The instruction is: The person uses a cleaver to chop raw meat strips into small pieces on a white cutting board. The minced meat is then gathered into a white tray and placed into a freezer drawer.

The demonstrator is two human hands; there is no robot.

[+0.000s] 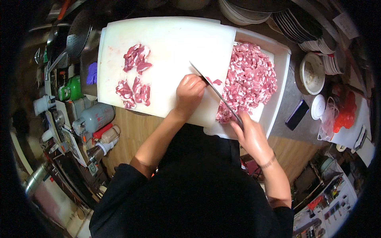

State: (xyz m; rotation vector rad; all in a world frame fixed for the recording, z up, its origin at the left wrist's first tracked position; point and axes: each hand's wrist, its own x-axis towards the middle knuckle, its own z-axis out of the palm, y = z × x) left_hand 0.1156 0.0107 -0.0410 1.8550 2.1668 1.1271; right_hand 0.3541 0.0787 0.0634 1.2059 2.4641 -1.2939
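My right hand (253, 136) grips the handle of a long-bladed knife (218, 92), whose tip points up and to the left over a white cutting board (169, 41). Against the left side of the blade, my left hand (190, 90) rests on the board with curled fingers; whatever lies beneath them is hidden. Small slices of raw meat (217, 81) lie just right of the blade. Larger chunks of raw meat (137, 58) sit in clusters on the board's left part. Right of the board, a big heap of diced meat (250, 77) fills much of a white plastic tub (279, 74).
A smartphone (297, 114), a white lid (318, 107) and a metal bowl (312, 73) are on the dark counter at right. Stacked plates (297, 26) stand behind. To the left are a grey gas cylinder (99, 117) and a purple glove (92, 73).
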